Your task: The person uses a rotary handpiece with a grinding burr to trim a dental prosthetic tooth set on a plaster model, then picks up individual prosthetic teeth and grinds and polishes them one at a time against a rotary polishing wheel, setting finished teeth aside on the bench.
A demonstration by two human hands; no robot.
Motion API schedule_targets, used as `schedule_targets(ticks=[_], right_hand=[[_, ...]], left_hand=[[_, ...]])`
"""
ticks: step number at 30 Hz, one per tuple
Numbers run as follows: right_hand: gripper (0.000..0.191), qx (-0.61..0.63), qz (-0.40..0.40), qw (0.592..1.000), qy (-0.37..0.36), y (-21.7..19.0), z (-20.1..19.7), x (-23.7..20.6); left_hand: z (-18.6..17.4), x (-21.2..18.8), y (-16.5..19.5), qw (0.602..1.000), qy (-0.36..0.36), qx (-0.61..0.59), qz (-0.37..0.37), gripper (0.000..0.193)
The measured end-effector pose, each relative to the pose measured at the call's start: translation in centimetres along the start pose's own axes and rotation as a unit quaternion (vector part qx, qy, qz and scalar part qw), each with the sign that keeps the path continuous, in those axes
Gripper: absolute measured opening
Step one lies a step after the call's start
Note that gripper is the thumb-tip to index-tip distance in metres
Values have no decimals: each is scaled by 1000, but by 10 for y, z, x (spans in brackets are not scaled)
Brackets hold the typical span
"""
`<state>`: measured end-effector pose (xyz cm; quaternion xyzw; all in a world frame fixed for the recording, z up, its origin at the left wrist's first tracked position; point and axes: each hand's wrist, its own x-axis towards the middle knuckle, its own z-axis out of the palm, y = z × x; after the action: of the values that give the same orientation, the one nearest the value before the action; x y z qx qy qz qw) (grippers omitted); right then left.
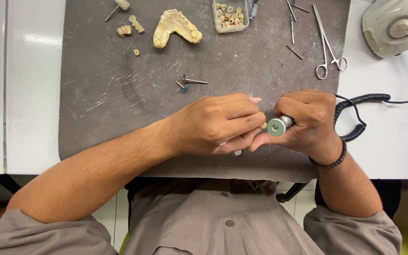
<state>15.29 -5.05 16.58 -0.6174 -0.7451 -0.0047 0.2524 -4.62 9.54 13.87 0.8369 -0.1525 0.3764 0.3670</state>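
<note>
Head view: I see both hands meeting over the grey mat (pixel 109 94), near its front edge. Left hand (pixel 216 125) is closed, fingertips pinching a small cream tooth piece (pixel 263 125) that barely shows between thumb and forefinger. Right hand (pixel 308 123) is wrapped around a handpiece (pixel 286 121); its pale green wheel (pixel 276 127) faces the camera and sits just beside the tooth piece, contact not resolvable. A coiled black cord (pixel 355 106) runs from behind the right wrist to the white control box (pixel 395 23) at the top right, off the mat. At the far edge of the mat: a plaster jaw model (pixel 175 28), a clear tub (pixel 231 16) of loose teeth, a few separate tooth pieces left of the model. Scissors-type forceps (pixel 329 52) lie at the mat's right edge with several burs (pixel 293 28) near them. Two more mounted points (pixel 190 82) lie mid-mat, above the left hand.
</note>
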Motion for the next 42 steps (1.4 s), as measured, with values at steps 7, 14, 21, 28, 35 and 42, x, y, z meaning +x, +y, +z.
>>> schedule_targets(ticks=[7, 14, 21, 28, 35, 42], right_hand=[[70, -6, -3, 1000, -9, -3, -1, 0], [71, 4, 1, 1000, 2, -2, -3, 0], [71, 4, 1, 1000, -4, -4, -2, 1], [72, -1, 6, 1000, 5, -2, -3, -1], [71, 2, 8, 1000, -2, -3, -2, -2], [71, 1, 5, 1000, -6, -3, -1, 0]], left_hand=[[-1, 0, 0, 1000, -1, 2, -3, 29], [2, 0, 2, 1000, 15, 0, -13, 23], [2, -1, 1, 1000, 14, -5, -16, 26], [2, -1, 2, 1000, 18, -14, -17, 27], [2, -1, 2, 1000, 18, -18, -15, 27], [2, 0, 2, 1000, 16, -20, -17, 28]])
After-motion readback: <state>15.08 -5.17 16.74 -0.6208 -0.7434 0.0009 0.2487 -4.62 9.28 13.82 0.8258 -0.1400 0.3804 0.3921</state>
